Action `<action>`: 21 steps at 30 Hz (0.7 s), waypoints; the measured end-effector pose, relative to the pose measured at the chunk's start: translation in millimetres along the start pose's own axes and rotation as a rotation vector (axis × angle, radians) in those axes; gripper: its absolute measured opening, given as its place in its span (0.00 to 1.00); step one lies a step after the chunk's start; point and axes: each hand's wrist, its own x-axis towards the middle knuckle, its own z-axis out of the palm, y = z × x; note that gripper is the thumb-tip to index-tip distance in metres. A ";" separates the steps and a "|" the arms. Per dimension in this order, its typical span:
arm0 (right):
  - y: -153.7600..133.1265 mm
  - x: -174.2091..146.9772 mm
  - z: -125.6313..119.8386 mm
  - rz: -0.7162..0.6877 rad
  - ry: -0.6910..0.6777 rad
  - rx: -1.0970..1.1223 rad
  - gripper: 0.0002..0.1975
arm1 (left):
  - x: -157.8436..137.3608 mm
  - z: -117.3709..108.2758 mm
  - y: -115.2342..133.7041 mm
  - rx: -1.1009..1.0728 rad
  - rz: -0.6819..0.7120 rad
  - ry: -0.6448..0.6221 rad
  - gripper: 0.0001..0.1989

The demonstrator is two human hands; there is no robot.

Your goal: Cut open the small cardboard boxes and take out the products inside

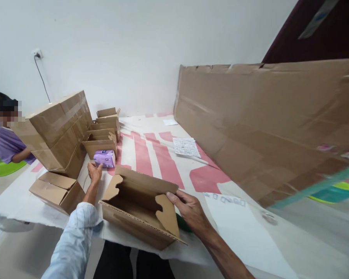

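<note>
We see matt brown cardboard on the open box [133, 228], smooth across its walls, with a rough, fluted cut edge along its near rim. The purple pack [101, 158] looks wrapped in smooth plastic film with a slight gloss. On the stacked cartons [61, 128], we make out shiny clear tape over dull cardboard. The tall panel [244, 108] is creased cardboard, ragged along its top. We find the printed table cover [142, 151] smooth and lightly wrinkled, though we cannot tell cloth from plastic. The pale blue sleeve [72, 232] is soft, matt cloth; the wall [119, 50] looks smooth and matt.
</note>
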 end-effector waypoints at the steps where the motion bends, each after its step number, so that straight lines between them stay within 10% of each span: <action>1: 0.8 3.0 1.3 0.006 0.006 0.012 0.28 | -6.0 2.2 -0.4 0.035 0.002 -0.024 0.10; 21: -1.8 4.1 3.6 0.091 -0.001 0.098 0.29 | 59.0 82.3 26.1 0.160 -0.041 -0.248 0.14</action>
